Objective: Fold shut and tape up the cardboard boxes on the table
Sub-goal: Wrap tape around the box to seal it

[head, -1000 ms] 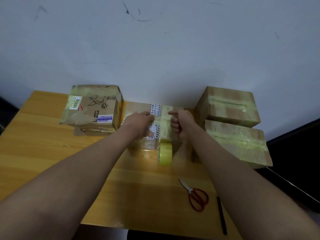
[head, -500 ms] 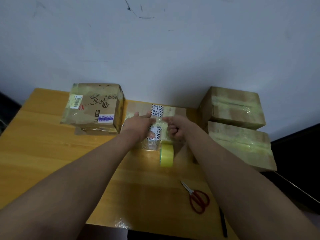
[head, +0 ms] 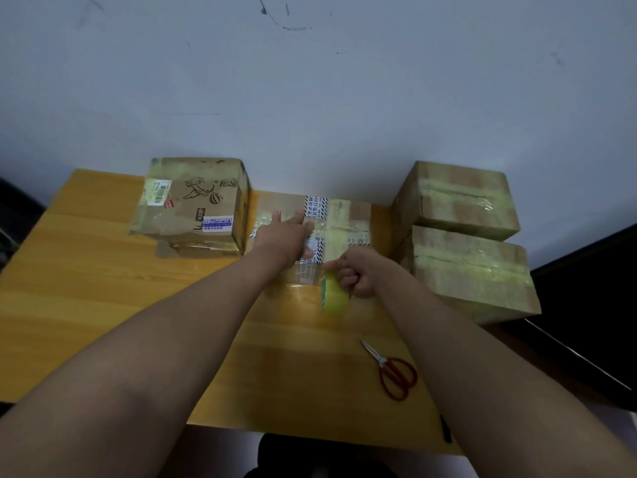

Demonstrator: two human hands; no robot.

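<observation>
My left hand (head: 286, 232) flat on middle box (head: 348, 219), fingers straight, right hand (head: 358, 270) gripping tape roll (head: 333, 295) at its near edge, scissors (head: 393, 370) near right on surface (head: 103, 288)

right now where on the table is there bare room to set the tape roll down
Bare wood lies on the table left of the left forearm, in front of the printed box. A smaller patch lies between the forearms, near the front edge. Crowded: right side, with scissors, a black pen and two stacked taped boxes.
</observation>
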